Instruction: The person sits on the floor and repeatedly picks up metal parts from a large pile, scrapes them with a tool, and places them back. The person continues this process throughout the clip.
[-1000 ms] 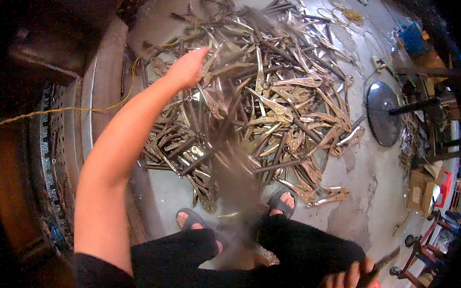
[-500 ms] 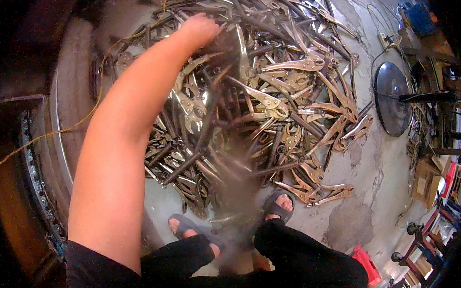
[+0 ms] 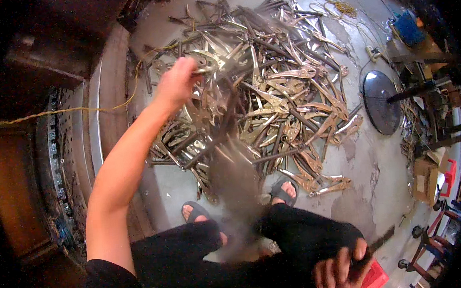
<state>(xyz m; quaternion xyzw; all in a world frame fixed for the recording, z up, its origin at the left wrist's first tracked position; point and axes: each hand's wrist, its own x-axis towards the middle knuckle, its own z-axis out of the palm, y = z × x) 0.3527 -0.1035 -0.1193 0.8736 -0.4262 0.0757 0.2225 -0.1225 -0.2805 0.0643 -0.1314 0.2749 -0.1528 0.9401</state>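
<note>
A large heap of locking pliers (image 3: 278, 106) and dark handle pieces (image 3: 302, 118) covers the floor in front of me. My left hand (image 3: 178, 84) is over the heap's left side, its fingers closed on a pair of locking pliers (image 3: 217, 62) whose metal jaws stick out to the right, blurred. My right hand (image 3: 341, 271) is at the lower right near my knee. Its fingers are wrapped round a dark bar (image 3: 382, 242) that points up and to the right; the hand hides its near end. A grey smear across the middle of the view hides part of the heap.
My sandalled feet (image 3: 195, 212) stand at the heap's near edge. A yellow cord (image 3: 119, 105) runs in from the left past a metal machine base (image 3: 96, 119). At right are a round black stand base (image 3: 382, 103), a cardboard box (image 3: 427, 179) and a red container (image 3: 374, 278).
My left hand has drawn back toward me and left, with locking pliers in it. My right hand has come into view at the lower right with the dark bar. The view has shifted.
</note>
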